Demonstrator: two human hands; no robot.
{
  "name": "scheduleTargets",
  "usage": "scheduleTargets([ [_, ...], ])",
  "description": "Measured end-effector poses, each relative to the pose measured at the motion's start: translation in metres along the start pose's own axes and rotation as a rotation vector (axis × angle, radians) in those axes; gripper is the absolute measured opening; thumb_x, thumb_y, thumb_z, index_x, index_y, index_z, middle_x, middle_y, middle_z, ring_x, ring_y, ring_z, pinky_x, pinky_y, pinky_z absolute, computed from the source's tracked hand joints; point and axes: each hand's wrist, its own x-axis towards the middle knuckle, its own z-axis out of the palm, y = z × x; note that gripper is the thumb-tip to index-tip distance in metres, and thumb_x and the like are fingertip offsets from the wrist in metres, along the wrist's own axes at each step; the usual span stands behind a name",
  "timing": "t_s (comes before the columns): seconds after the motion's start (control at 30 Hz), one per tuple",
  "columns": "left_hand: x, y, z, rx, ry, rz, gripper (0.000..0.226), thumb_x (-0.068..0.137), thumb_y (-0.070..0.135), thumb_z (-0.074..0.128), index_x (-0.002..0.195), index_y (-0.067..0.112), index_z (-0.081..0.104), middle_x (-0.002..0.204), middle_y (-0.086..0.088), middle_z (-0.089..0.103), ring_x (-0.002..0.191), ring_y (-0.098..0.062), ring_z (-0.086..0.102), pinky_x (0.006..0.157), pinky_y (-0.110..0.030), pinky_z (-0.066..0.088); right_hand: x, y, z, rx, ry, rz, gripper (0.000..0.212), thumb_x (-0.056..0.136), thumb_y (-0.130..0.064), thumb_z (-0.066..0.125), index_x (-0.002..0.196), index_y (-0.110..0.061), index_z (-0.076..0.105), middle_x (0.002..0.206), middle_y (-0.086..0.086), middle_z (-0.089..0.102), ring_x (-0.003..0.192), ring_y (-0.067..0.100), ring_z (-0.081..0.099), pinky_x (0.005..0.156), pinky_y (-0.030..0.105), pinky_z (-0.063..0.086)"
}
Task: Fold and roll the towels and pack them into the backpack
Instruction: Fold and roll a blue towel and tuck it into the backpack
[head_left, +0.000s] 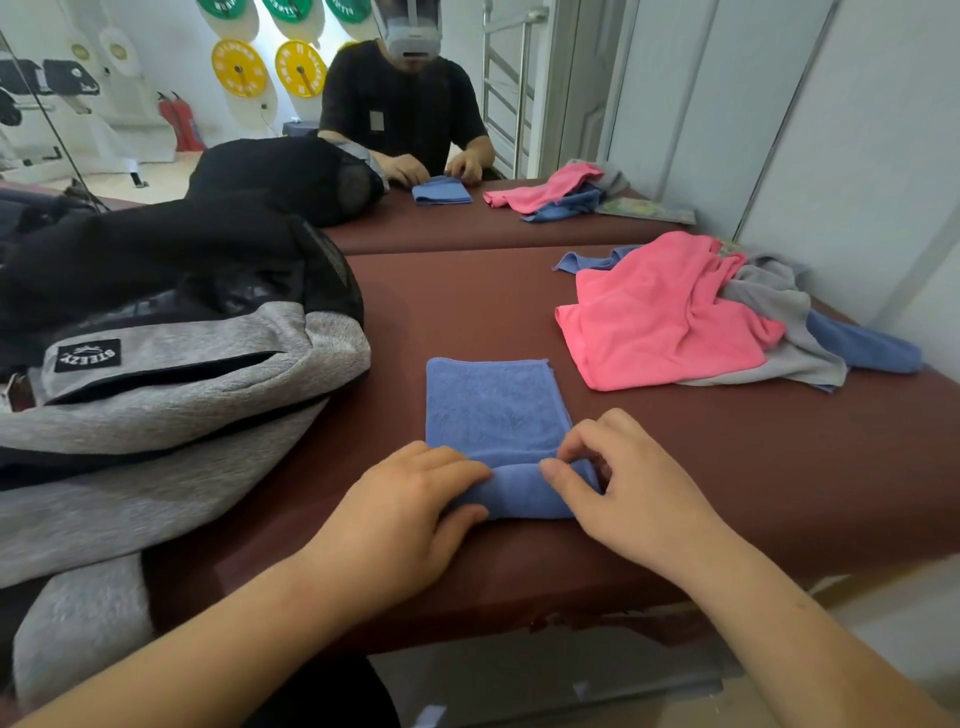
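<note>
A folded blue towel (493, 410) lies flat on the dark red table (467, 312) in front of me, and its near end is rolled into a short tube. My left hand (410, 514) grips the left end of the roll, thumb underneath and fingers over the top. My right hand (618, 478) pinches the right end of the roll with curled fingers. A grey and black backpack (171, 364) lies on its side at the left, its opening hidden from here. A loose heap with a pink towel (665, 317), a grey towel (779, 306) and a blue towel (862, 348) sits at the right.
A large mirror (363, 130) stands along the table's far edge and shows a person, the backpack and the towels again. White wall panels (831, 130) close off the right side. The table's near edge (467, 597) runs just under my wrists.
</note>
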Motion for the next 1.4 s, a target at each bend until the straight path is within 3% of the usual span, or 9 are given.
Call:
scheduleTargets([
  [0.13,0.014,-0.005,-0.009,-0.314,-0.001,-0.337,0.023,0.086,0.040,0.073,0.109,0.038,0.074,0.097,0.026,0.075,0.091,0.005,0.068,0.087,-0.028,0.056,0.000,0.009,-0.008,0.029,-0.122,-0.060,0.047,0.067,-0.074,0.069,0.096,-0.037,0.066,0.098,-0.017,0.058,0.089,0.000,0.060,0.077,0.022,0.049],
  [0.27,0.023,-0.009,-0.015,-0.563,0.054,-0.561,0.018,0.076,0.039,0.087,0.080,0.029,0.072,0.064,0.018,0.068,0.055,-0.001,0.060,0.059,-0.032,0.058,0.005,0.016,-0.005,0.252,0.005,0.000,0.016,0.083,-0.045,0.077,0.091,-0.035,0.067,0.074,-0.008,0.063,0.063,0.002,0.054,0.064,0.015,0.043],
  [0.4,0.022,-0.011,-0.012,0.033,0.232,-0.106,0.015,0.089,0.047,0.070,0.088,0.032,0.069,0.087,0.017,0.064,0.079,-0.009,0.056,0.071,-0.030,0.052,0.016,0.013,0.008,0.202,0.035,0.079,0.024,0.090,-0.047,0.069,0.077,-0.027,0.066,0.060,0.000,0.058,0.054,0.006,0.049,0.060,0.029,0.046],
  [0.5,0.019,-0.007,-0.007,0.121,0.118,0.100,0.031,0.092,0.054,0.062,0.103,0.026,0.070,0.099,0.012,0.066,0.085,-0.016,0.059,0.075,-0.036,0.054,0.027,0.010,0.010,0.107,0.051,0.191,0.039,0.090,-0.058,0.064,0.069,-0.025,0.063,0.051,-0.009,0.052,0.055,0.007,0.053,0.057,0.032,0.045],
  [0.67,0.018,-0.013,-0.006,0.039,0.007,-0.078,0.040,0.084,0.046,0.066,0.121,0.033,0.062,0.108,0.017,0.068,0.093,-0.011,0.061,0.082,-0.036,0.055,0.024,0.005,0.013,0.056,0.150,0.044,0.022,0.091,-0.056,0.061,0.092,-0.034,0.064,0.089,-0.014,0.063,0.081,0.004,0.062,0.072,0.035,0.054],
  [0.9,0.037,-0.019,-0.032,-0.586,-0.248,-0.449,0.009,0.086,0.025,0.078,0.095,0.027,0.076,0.084,0.008,0.078,0.073,-0.004,0.072,0.065,-0.028,0.059,0.013,0.012,0.003,0.244,-0.044,-0.032,0.037,0.074,-0.061,0.078,0.104,-0.042,0.068,0.106,-0.029,0.068,0.105,-0.010,0.062,0.090,0.015,0.049],
  [1.0,0.034,-0.023,-0.029,-0.318,-0.094,-0.392,0.016,0.079,0.041,0.080,0.089,0.033,0.071,0.083,0.012,0.072,0.074,-0.003,0.067,0.069,-0.028,0.057,0.020,0.006,0.007,0.333,0.022,0.092,0.033,0.074,-0.063,0.078,0.088,-0.034,0.067,0.089,-0.017,0.073,0.086,-0.004,0.067,0.079,0.021,0.053],
  [1.13,0.024,-0.015,-0.020,0.027,0.105,0.088,0.020,0.088,0.045,0.066,0.100,0.030,0.070,0.108,0.017,0.065,0.094,-0.012,0.063,0.083,-0.034,0.054,0.036,-0.007,0.014,0.088,0.102,0.225,0.061,0.077,-0.078,0.058,0.070,-0.018,0.058,0.062,-0.003,0.060,0.066,0.017,0.058,0.062,0.037,0.047],
  [1.4,0.035,-0.022,-0.016,-0.045,-0.021,-0.146,0.039,0.079,0.038,0.070,0.118,0.033,0.065,0.112,0.016,0.072,0.102,-0.011,0.067,0.090,-0.030,0.054,0.033,-0.001,0.022,0.095,0.189,-0.041,0.040,0.087,-0.065,0.054,0.116,-0.039,0.063,0.115,-0.024,0.060,0.105,-0.004,0.059,0.087,0.026,0.051],
])
